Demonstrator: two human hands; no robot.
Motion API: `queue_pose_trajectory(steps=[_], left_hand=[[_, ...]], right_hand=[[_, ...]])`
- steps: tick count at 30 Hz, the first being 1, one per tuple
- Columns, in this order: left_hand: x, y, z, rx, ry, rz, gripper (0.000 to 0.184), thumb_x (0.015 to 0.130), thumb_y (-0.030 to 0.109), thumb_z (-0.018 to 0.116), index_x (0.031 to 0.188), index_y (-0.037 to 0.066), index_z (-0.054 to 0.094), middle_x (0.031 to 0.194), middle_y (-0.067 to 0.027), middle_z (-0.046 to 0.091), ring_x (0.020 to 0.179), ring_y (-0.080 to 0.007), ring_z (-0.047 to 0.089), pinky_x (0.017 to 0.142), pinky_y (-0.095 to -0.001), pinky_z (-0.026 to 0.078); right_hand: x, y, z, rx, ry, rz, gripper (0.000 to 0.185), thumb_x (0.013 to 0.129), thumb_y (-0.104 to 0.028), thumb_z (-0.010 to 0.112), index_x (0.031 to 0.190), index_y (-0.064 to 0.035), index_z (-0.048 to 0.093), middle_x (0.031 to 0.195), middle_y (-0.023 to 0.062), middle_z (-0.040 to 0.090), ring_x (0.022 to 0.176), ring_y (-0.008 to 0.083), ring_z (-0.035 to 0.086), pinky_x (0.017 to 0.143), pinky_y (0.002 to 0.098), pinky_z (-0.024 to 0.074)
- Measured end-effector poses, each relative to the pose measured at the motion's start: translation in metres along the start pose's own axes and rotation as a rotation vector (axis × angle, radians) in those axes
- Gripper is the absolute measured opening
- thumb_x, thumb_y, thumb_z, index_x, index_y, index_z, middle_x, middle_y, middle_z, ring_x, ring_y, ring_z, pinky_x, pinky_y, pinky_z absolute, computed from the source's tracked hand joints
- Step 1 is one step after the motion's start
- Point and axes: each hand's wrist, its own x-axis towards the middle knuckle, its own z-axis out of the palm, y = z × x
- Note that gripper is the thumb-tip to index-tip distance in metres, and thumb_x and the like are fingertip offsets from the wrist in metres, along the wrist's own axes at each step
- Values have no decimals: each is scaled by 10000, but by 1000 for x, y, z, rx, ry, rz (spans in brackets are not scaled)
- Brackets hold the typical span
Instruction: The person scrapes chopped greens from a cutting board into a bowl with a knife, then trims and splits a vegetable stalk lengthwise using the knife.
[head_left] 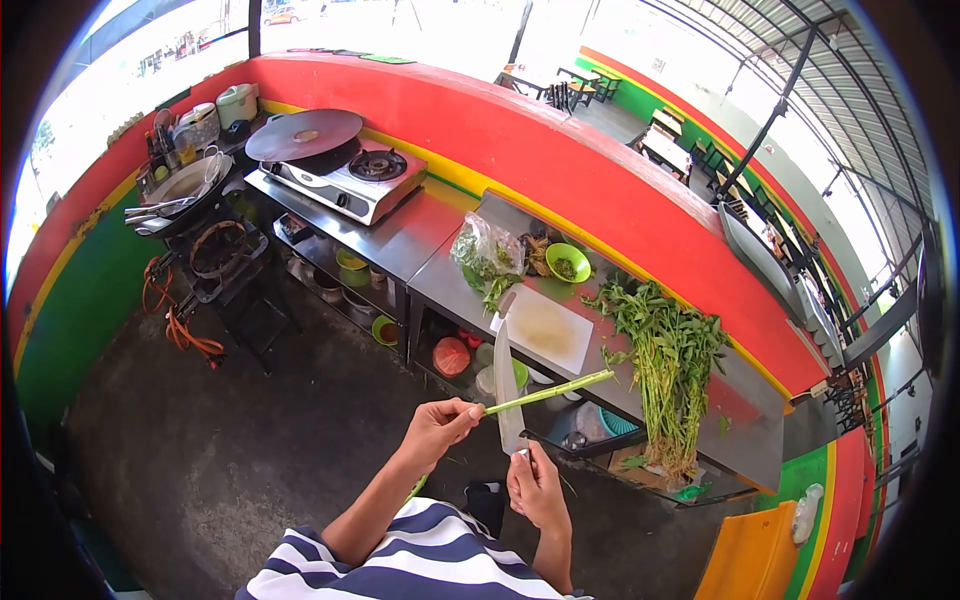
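My left hand [441, 434] pinches one end of a long pale green vegetable stem [560, 389], which points out to the right. My right hand [536, 487] is closed around the handle of a large kitchen knife [506, 385], its blade upright and crossing the stem close to my left fingers. Whether the blade touches the stem, I cannot tell. Beyond the knife, a white cutting board [560, 335] lies on the metal counter. A thick bunch of leafy greens with roots [665, 370] rests to its right, the roots hanging towards me.
Behind the board stand a green bowl [568, 263] of chopped greens and a plastic bag [487, 245] with leaves. Further left are a gas stove [345, 180] with a large round pan [304, 135], and a wok [185, 190]. A red wall [480, 130] runs behind the counter.
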Motion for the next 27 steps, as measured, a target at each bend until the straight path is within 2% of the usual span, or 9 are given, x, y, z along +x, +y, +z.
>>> queue_pose_trajectory(steps=[5, 8, 10, 14, 17, 20, 26, 27], left_hand=[[-1, -1, 0, 2, -25, -3, 196, 943, 198, 709, 966, 5, 730, 757, 29, 590, 625, -24, 451, 532, -191, 321], [-4, 3, 3, 103, -90, 0, 201, 938, 203, 716, 977, 7, 733, 761, 30, 591, 641, -27, 461, 550, -191, 341], [-5, 6, 6, 222, -75, 68, 188, 940, 197, 710, 926, 11, 735, 726, 37, 564, 619, -32, 452, 528, -195, 320], [-3, 4, 9, 212, -98, 18, 197, 937, 202, 714, 951, 7, 737, 728, 36, 566, 618, -31, 449, 524, -194, 319], [0, -2, 13, 137, -77, -45, 218, 935, 210, 719, 991, 0, 741, 785, 36, 582, 642, -26, 469, 549, -189, 353], [6, -8, 18, 100, 21, 21, 213, 936, 212, 718, 980, 5, 736, 764, 35, 592, 631, -22, 467, 534, -187, 342], [31, -12, 20, -59, 138, 30, 197, 944, 205, 707, 947, 10, 726, 726, 35, 603, 597, -17, 462, 513, -179, 323], [38, -9, 21, -53, 148, 50, 197, 954, 203, 691, 954, 8, 719, 741, 26, 611, 607, -22, 486, 529, -181, 355]], right_hand=[[0, 2, -1, -2, 15, 8, 262, 1045, -295, 520, 1150, -55, 525, 587, -45, 412, 430, 19, 366, 378, 208, 322], [2, 2, 3, 19, 32, 7, 247, 1046, -287, 516, 1127, -54, 522, 585, -45, 408, 428, 20, 361, 376, 208, 322], [4, 4, 6, 72, 49, 3, 220, 1050, -271, 504, 1095, -57, 515, 587, -45, 405, 423, 21, 357, 373, 207, 317], [14, 6, 8, 107, 71, -59, 184, 1064, -237, 464, 1069, -55, 493, 575, -35, 386, 383, 24, 341, 339, 203, 294], [21, 3, 9, 125, 91, -53, 175, 1064, -231, 461, 1072, -59, 495, 575, -37, 384, 384, 24, 341, 339, 203, 294], [29, 3, 5, 114, 80, -76, 174, 1063, -233, 466, 1067, -62, 494, 575, -38, 389, 386, 23, 338, 340, 205, 292], [44, 8, -13, 48, -59, -49, 239, 1053, -273, 502, 1155, -57, 503, 600, -55, 401, 445, 18, 370, 392, 203, 321], [46, 10, -15, 55, -77, -24, 246, 1051, -276, 508, 1167, -59, 506, 602, -56, 401, 448, 18, 370, 394, 203, 320]])
